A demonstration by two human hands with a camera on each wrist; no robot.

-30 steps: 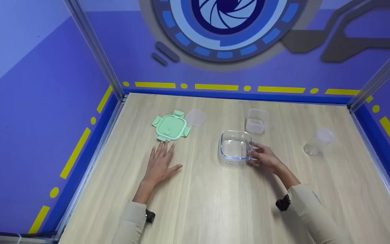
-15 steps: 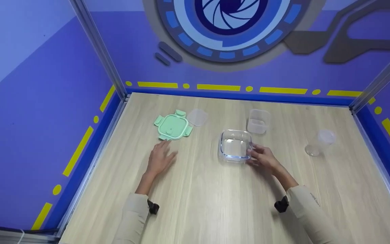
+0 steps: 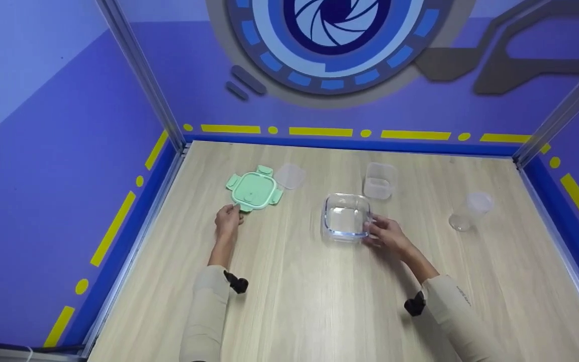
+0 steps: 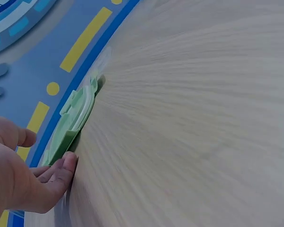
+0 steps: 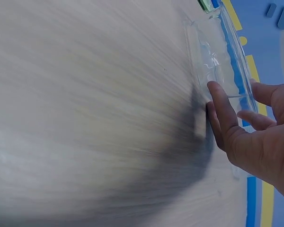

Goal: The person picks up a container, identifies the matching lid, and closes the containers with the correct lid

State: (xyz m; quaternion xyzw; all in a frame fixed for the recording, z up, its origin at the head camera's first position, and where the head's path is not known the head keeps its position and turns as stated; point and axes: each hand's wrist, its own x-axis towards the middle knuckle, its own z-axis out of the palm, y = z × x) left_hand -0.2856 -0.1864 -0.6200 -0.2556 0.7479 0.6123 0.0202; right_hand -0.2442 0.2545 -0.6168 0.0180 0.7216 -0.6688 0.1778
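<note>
A mint-green snap lid (image 3: 254, 190) with side flaps lies on the table at the left. My left hand (image 3: 227, 219) is at its near-left edge. In the left wrist view, that hand's fingertips (image 4: 70, 160) touch or nearly touch the lid's near flap (image 4: 64, 142), low by the table, while the thumb stands apart from it. A square clear glass food container (image 3: 347, 216) stands near the middle of the table. My right hand (image 3: 389, 235) holds its right side, the thumb at the rim and the other fingers (image 5: 220, 101) along the outer wall.
A round translucent lid (image 3: 290, 176) lies just right of the green lid. Behind the glass container is a translucent plastic box (image 3: 380, 180). A small clear cup (image 3: 470, 211) lies on its side at the right. Blue printed walls (image 3: 319, 131) border the table.
My left hand has drawn in its spread fingers and moved forward to the green lid's near-left edge. The right hand stays at the glass container, which has not moved on the table.
</note>
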